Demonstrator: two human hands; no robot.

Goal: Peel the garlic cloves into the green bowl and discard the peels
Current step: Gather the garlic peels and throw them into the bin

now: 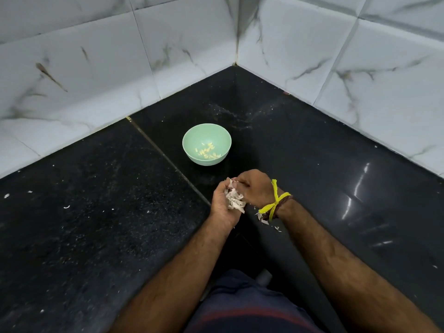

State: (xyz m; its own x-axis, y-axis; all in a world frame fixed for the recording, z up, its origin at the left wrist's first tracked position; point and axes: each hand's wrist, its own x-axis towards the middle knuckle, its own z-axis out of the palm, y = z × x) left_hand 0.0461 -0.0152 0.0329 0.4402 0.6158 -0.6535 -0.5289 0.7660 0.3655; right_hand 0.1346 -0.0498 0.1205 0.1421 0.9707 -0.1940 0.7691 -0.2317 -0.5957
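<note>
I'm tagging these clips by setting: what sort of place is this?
Most likely a home kitchen corner. A polished black stone counter meets marble-look white wall tiles, and a green bowl of peeled garlic cloves stands on it while the left hand holds peels.

Open countertop (101, 212) around green bowl (206, 144)

Black counter (96, 224), marble-tile wall (96, 56) corner

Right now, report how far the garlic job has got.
Done: peeled cloves lie in the green bowl. In hand: the left hand holds a heap of peels, and the right hand is at the heap. Left: discard those, plus the scraps on the counter.
</note>
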